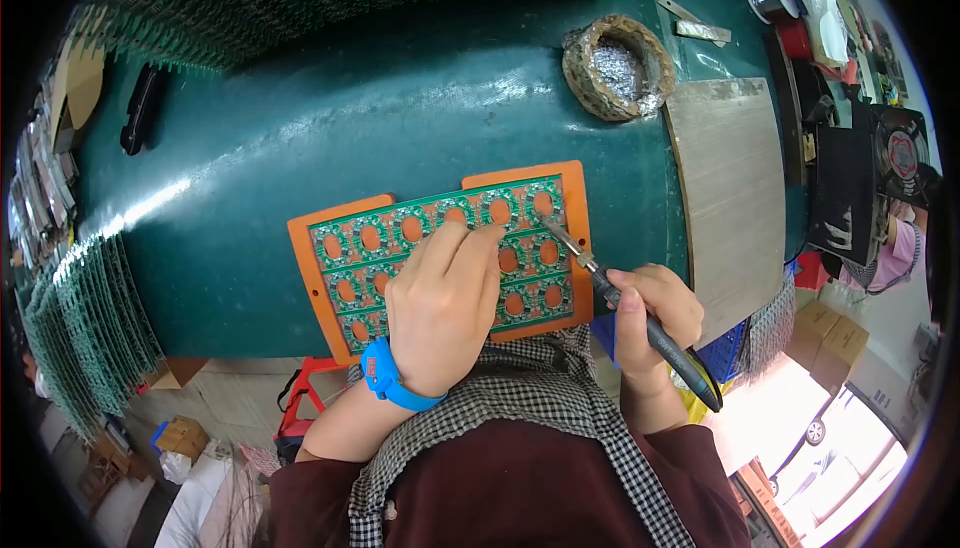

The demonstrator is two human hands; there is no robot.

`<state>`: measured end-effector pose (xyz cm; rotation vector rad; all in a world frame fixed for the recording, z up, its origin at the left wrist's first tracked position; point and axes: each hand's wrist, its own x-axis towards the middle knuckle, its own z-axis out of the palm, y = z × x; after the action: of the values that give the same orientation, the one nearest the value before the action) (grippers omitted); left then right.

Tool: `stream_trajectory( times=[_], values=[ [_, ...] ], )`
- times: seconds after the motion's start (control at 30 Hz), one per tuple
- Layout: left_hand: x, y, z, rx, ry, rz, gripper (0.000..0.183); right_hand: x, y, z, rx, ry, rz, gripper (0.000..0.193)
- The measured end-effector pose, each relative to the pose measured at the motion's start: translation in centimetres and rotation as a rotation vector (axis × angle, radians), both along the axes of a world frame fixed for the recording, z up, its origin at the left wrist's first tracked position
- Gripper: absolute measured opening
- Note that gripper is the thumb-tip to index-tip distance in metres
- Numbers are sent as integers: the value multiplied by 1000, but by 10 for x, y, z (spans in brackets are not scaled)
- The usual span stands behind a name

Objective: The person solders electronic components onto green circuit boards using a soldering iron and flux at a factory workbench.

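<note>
While working at a green table [230, 238], has an orange tray [576, 198] of circuit boards [521, 223] at its near middle; lays the left hand [443, 293] over these, cannot tell if holding anything; grips with the right hand [655, 318] a soldering iron [606, 290], tip at their far right.

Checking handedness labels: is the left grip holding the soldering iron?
No, the right grip holds the soldering iron; the left grip lies over the board panel.

Green tabletop [300, 138] under orange tray [573, 198]; crusted bowl [592, 73]; grey board [730, 188]
</note>
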<state>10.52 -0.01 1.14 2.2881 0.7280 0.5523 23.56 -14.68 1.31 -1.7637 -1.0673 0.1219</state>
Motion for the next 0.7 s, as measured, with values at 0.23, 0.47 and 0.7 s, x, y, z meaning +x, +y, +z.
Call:
stream_trajectory(
  times=[0.23, 0.47, 0.7],
  values=[
    [-4, -5, 1, -106, -15, 19, 17, -1, -1, -2, -11, -28, 40, 8],
    [-10, -8, 3, -74, -13, -12, 19, -4, -10, 0, 50, -103, -74, 9],
    [-11, -11, 1, -84, 45, -32, 18, -14, -10, -6, 122, -141, 74, 11]
  ],
)
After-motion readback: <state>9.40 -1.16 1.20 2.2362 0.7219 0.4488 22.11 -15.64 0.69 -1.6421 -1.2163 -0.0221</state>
